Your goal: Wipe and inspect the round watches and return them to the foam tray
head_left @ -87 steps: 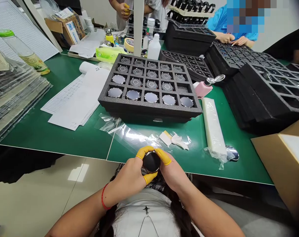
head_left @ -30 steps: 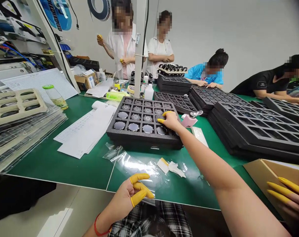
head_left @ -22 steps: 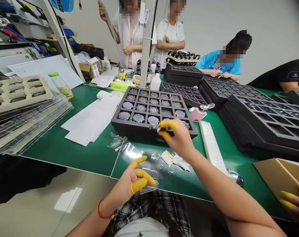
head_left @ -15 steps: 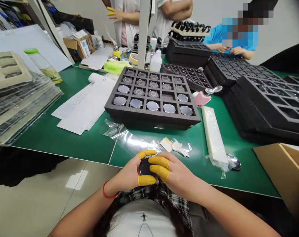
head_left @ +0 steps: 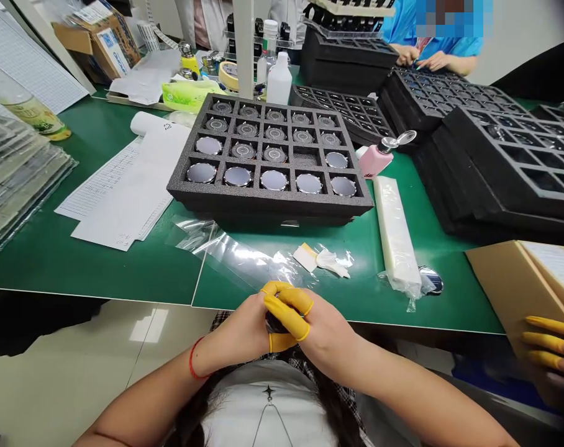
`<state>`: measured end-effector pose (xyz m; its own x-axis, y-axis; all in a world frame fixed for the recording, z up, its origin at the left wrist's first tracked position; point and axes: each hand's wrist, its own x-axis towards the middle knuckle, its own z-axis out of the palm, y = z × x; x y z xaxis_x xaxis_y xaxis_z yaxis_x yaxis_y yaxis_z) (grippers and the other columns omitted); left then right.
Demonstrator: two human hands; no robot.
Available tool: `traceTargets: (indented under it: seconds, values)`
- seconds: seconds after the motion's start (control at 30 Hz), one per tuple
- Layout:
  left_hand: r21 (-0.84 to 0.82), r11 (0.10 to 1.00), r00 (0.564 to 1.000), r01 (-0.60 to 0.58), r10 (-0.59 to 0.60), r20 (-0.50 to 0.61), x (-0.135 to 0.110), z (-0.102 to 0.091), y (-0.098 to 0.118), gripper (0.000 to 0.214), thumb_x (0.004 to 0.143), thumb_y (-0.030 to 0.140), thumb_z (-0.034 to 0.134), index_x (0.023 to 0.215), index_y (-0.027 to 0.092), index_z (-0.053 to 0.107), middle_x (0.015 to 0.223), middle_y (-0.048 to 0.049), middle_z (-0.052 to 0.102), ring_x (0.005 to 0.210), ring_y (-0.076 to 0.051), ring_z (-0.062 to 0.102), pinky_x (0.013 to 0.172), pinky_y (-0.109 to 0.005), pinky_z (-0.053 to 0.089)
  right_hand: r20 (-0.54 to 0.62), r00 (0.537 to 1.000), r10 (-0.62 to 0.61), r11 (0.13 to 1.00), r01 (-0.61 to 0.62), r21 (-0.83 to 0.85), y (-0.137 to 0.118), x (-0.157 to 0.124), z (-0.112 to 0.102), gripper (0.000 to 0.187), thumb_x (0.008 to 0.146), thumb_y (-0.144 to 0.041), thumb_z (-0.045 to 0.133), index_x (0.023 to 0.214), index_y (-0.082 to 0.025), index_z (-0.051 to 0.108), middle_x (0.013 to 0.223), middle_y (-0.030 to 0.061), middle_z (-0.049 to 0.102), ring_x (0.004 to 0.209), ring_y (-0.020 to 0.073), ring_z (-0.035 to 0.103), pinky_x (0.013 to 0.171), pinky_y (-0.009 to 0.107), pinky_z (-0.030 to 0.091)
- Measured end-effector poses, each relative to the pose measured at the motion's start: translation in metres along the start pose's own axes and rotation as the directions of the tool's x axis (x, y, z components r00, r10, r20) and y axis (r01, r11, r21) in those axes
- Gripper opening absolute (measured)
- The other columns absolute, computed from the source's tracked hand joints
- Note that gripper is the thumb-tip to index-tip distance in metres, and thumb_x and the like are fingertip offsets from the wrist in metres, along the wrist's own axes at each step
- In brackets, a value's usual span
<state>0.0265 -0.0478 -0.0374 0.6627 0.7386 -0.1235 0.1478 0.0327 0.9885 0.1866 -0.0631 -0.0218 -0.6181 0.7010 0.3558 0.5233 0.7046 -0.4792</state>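
Observation:
A round dark watch case (head_left: 273, 323) is held low in front of my body, just off the table's near edge. My left hand (head_left: 250, 323) grips it by the rim, thumb below and a finger above, in yellow finger cots. Across its face lie the bent, yellow-covered fingers of my right hand (head_left: 322, 323), closed over the case and hiding most of it. Whether something thin sits under those fingers is hidden. Beyond them, a black foam tray (head_left: 268, 202) holds rows of watch cases, with one vacant slot (head_left: 306, 159) in its second row from the front.
Clear plastic film (head_left: 235, 254) and white scraps (head_left: 317, 259) lie before the tray. To the right are a wrapped white block (head_left: 396, 236), a pink bottle (head_left: 376, 160) and a cardboard box (head_left: 515, 285). Another person's yellow-tipped hand (head_left: 554, 347) is at the box.
My right fingers have moved left across the watch case, covering more of it. The view has tilted down and shifted. Another person's hand has appeared at the right by the box.

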Motion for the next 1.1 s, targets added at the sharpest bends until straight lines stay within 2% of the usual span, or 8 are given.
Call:
traceTargets:
  seconds: [0.17, 0.27, 0.37, 0.47, 0.67, 0.77, 0.9, 1.1]
  values:
    - [-0.126, 0.990, 0.998, 0.066, -0.067, 0.004, -0.007, 0.005, -0.011, 0.028, 0.073, 0.012, 0.065, 0.100, 0.020, 0.059, 0.110, -0.0041, 0.061, 0.093, -0.019, 0.062, 0.078, -0.028, 0.052, 0.029, 0.997, -0.069, 0.994, 0.071, -0.078, 0.000, -0.003, 0.003, 0.034, 0.093, -0.011, 0.040, 0.123, -0.016, 0.057, 0.083, 0.0070, 0.063, 0.070, 0.0192, 0.051, 0.064, 0.032, 0.046]
    - [-0.132, 0.983, 0.991, 0.128, -0.132, -0.022, -0.014, 0.001, -0.015, 0.043, 0.073, 0.017, 0.070, 0.112, 0.022, 0.053, 0.102, -0.0022, 0.063, 0.087, -0.018, 0.061, 0.076, -0.028, 0.051, 0.050, 0.999, 0.011, 0.998, -0.014, 0.063, 0.001, -0.011, -0.005, 0.035, 0.092, -0.012, 0.042, 0.123, -0.023, 0.055, 0.088, 0.0047, 0.061, 0.075, 0.0184, 0.053, 0.065, 0.030, 0.048]
    - [-0.095, 0.970, 0.967, 0.225, -0.234, -0.101, -0.024, -0.010, -0.013, 0.057, 0.073, 0.018, 0.070, 0.124, 0.027, 0.045, 0.097, 0.0006, 0.061, 0.079, -0.015, 0.058, 0.071, -0.026, 0.049, -0.055, 0.976, 0.209, 0.973, -0.202, 0.110, 0.011, -0.022, -0.006, 0.039, 0.091, -0.007, 0.040, 0.124, -0.025, 0.050, 0.094, 0.0051, 0.060, 0.081, 0.0179, 0.056, 0.069, 0.030, 0.052]
    - [-0.127, 0.953, 0.954, 0.274, -0.287, -0.091, -0.030, -0.018, -0.010, 0.060, 0.074, 0.017, 0.069, 0.126, 0.028, 0.041, 0.091, 0.0028, 0.058, 0.074, -0.012, 0.054, 0.067, -0.023, 0.048, -0.075, 0.928, 0.365, 0.929, -0.368, -0.032, 0.031, -0.031, 0.003, 0.033, 0.089, -0.005, 0.043, 0.116, -0.021, 0.055, 0.098, 0.0086, 0.061, 0.085, 0.0209, 0.058, 0.071, 0.036, 0.054]
    - [-0.240, 0.940, 0.962, 0.242, -0.265, -0.069, -0.025, -0.009, -0.005, 0.056, 0.075, 0.019, 0.071, 0.122, 0.025, 0.040, 0.095, 0.0012, 0.059, 0.079, -0.012, 0.058, 0.073, -0.024, 0.050, -0.212, 0.924, 0.320, 0.866, -0.375, -0.330, 0.078, -0.043, -0.004, 0.019, 0.091, -0.017, 0.053, 0.105, -0.017, 0.066, 0.110, 0.0141, 0.065, 0.101, 0.0291, 0.053, 0.087, 0.049, 0.048]
    - [-0.272, 0.932, 0.960, 0.241, -0.269, -0.072, -0.020, -0.006, -0.004, 0.055, 0.077, 0.022, 0.071, 0.122, 0.026, 0.040, 0.097, 0.0010, 0.061, 0.082, -0.013, 0.060, 0.076, -0.026, 0.051, -0.178, 0.926, 0.334, 0.837, -0.378, -0.397, 0.092, -0.047, -0.015, 0.023, 0.090, -0.013, 0.051, 0.102, -0.019, 0.069, 0.105, 0.0120, 0.067, 0.091, 0.0280, 0.055, 0.080, 0.047, 0.046]
    - [-0.219, 0.953, 0.965, 0.208, -0.237, -0.112, -0.016, -0.005, -0.002, 0.056, 0.078, 0.023, 0.071, 0.125, 0.027, 0.041, 0.099, 0.0009, 0.061, 0.083, -0.013, 0.061, 0.079, -0.028, 0.051, -0.243, 0.925, 0.291, 0.869, -0.362, -0.337, 0.070, -0.041, -0.021, 0.024, 0.091, -0.010, 0.049, 0.104, -0.018, 0.067, 0.098, 0.0112, 0.064, 0.087, 0.0245, 0.055, 0.077, 0.043, 0.046]
    - [-0.180, 0.969, 0.976, 0.167, -0.189, -0.110, -0.015, 0.001, 0.004, 0.057, 0.077, 0.018, 0.069, 0.127, 0.024, 0.042, 0.102, -0.0013, 0.065, 0.085, -0.016, 0.064, 0.075, -0.028, 0.052, -0.272, 0.961, 0.041, 0.979, -0.093, -0.182, 0.006, -0.012, -0.009, 0.030, 0.088, -0.005, 0.051, 0.108, -0.023, 0.062, 0.094, 0.0036, 0.065, 0.089, 0.0192, 0.054, 0.099, 0.046, 0.036]
